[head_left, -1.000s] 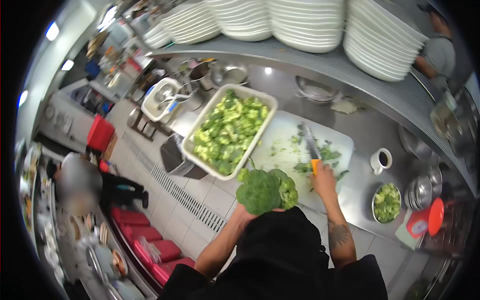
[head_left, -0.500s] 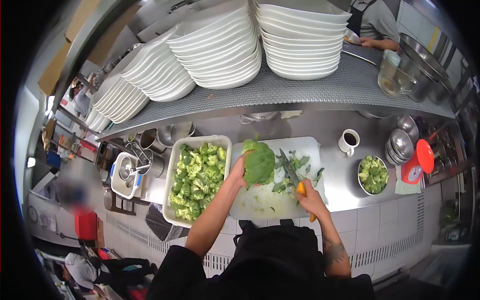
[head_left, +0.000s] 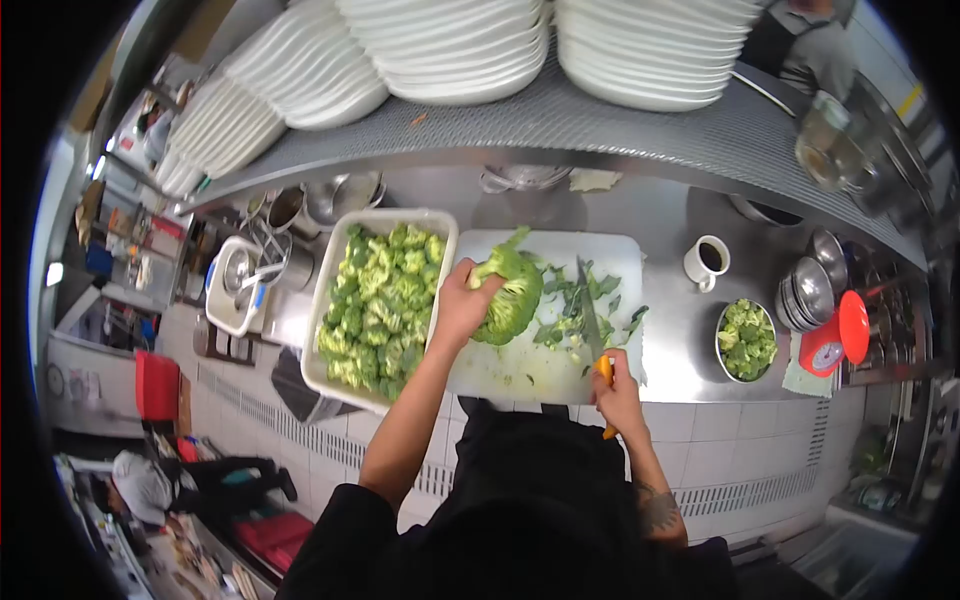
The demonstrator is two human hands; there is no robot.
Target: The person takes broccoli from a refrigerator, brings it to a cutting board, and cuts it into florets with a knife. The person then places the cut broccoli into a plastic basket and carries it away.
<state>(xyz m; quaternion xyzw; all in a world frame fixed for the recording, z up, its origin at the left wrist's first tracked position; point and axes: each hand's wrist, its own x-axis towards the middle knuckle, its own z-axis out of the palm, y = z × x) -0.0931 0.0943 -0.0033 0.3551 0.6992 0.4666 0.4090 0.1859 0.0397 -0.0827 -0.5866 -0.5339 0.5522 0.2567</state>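
My left hand (head_left: 463, 302) grips a large broccoli head (head_left: 513, 300) by its stem side, over the left part of the white cutting board (head_left: 500, 385). My right hand (head_left: 618, 392) is closed round the orange handle of a knife (head_left: 591, 320), whose blade points away from me over the board. Leaves and trimmings (head_left: 565, 325) lie around the blade. Left of the board, a white tub (head_left: 452, 240) is full of cut broccoli florets (head_left: 385, 300).
A bowl of broccoli (head_left: 746, 340), a dark-filled cup (head_left: 706, 262), metal bowls (head_left: 812, 285) and a red scale (head_left: 825, 345) stand at right. Stacked white plates (head_left: 650, 50) sit on the shelf (head_left: 480, 135) above. A utensil container (head_left: 236, 285) is at left. Other people stand further off.
The camera view has turned down to the board. My left hand has brought the broccoli from near my body to above the board and turned it, stem side now showing. The knife stays in my right hand.
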